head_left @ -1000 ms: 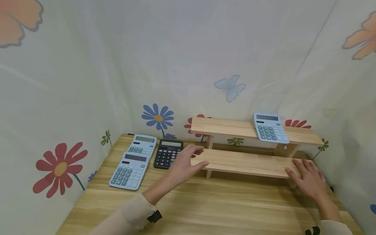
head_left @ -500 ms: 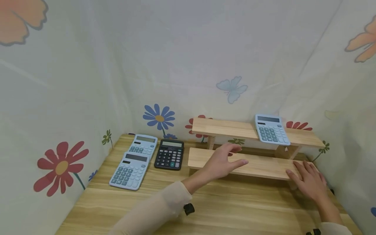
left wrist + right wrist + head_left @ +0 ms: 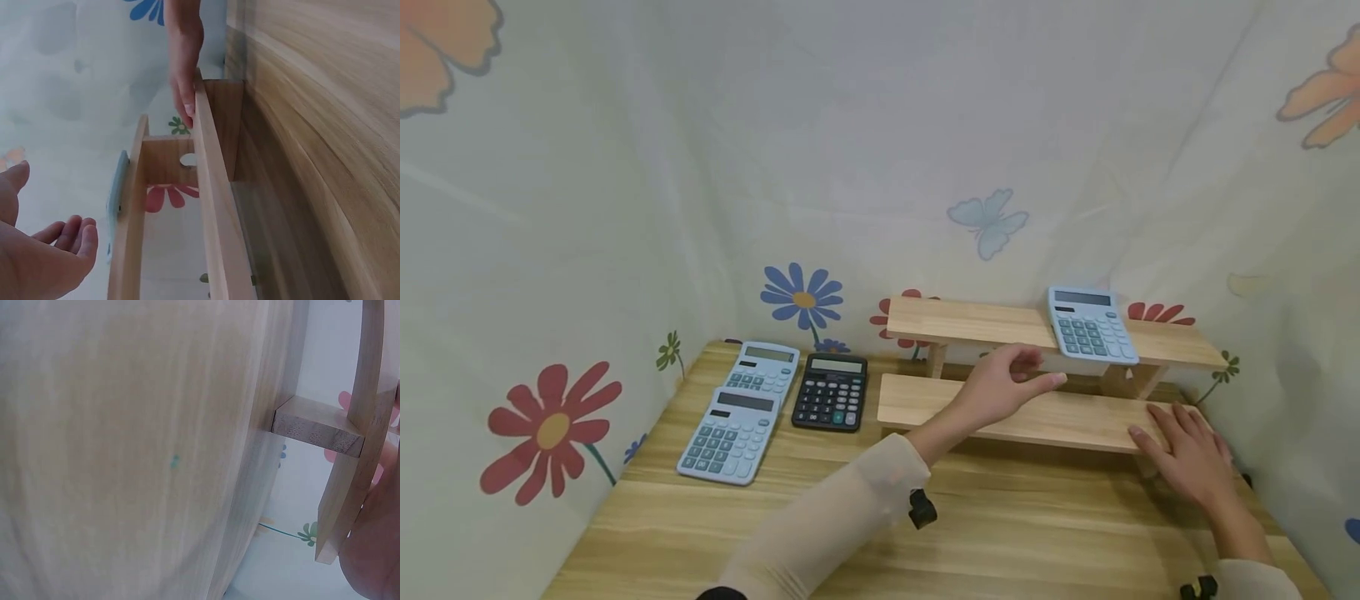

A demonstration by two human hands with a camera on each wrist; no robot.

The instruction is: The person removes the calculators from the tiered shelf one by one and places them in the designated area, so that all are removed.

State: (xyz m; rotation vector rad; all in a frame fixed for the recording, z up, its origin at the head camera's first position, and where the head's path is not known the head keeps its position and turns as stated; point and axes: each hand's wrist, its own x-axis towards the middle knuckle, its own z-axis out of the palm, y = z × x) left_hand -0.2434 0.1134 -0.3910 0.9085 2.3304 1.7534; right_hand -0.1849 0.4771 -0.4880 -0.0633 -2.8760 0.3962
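Observation:
My left hand (image 3: 1000,386) hovers over the lower board of a two-tier wooden shelf (image 3: 925,398), thumb and fingers apart with nothing between them. Just beyond its fingertips, a light blue calculator (image 3: 1088,325) lies on the upper board, its lower edge overhanging the front. In the left wrist view the left hand (image 3: 47,250) is near this calculator (image 3: 116,194), with a gap between. My right hand (image 3: 1187,457) rests on the right end of the lower board, fingers spread over its top. The right wrist view shows only part of that hand (image 3: 375,537) beside the board.
To the left on the wooden table (image 3: 647,533) lie a black calculator (image 3: 830,392) and two light blue calculators, the front one (image 3: 728,435) overlapping the rear one (image 3: 766,367). A flower-printed curtain (image 3: 850,167) stands behind and at both sides.
My left hand has moved right, from beside the black calculator, across the lower board toward the calculator on the upper board. My right hand has stayed on the board's right end.

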